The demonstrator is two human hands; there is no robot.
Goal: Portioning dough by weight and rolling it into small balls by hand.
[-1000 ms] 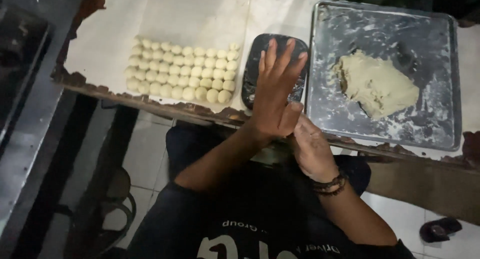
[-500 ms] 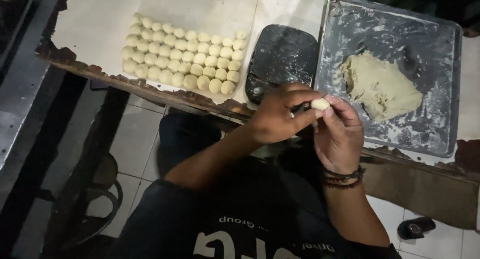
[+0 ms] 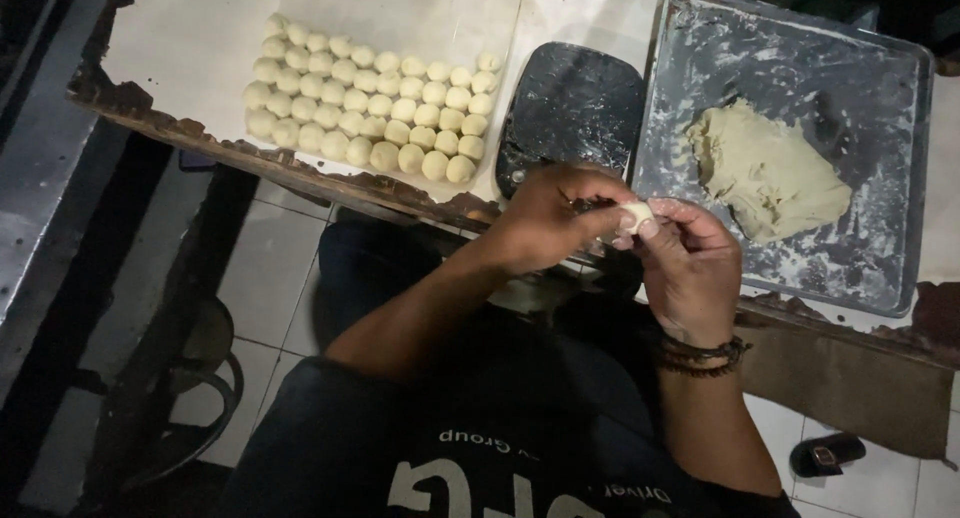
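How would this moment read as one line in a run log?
left hand + right hand: pinching small pale dough ball | rows of dough balls: on table | dough lump: in metal tray

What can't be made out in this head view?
- Small dough ball: mostly covered by the fingertips of the left hand and right hand; its full shape is hidden.
- Dark scale: near edge hidden behind the left hand; any display unreadable.
- Metal tray: far edge lost in darkness.
- Dough lump: texture blurred.
- Sandal: too dark for detail.
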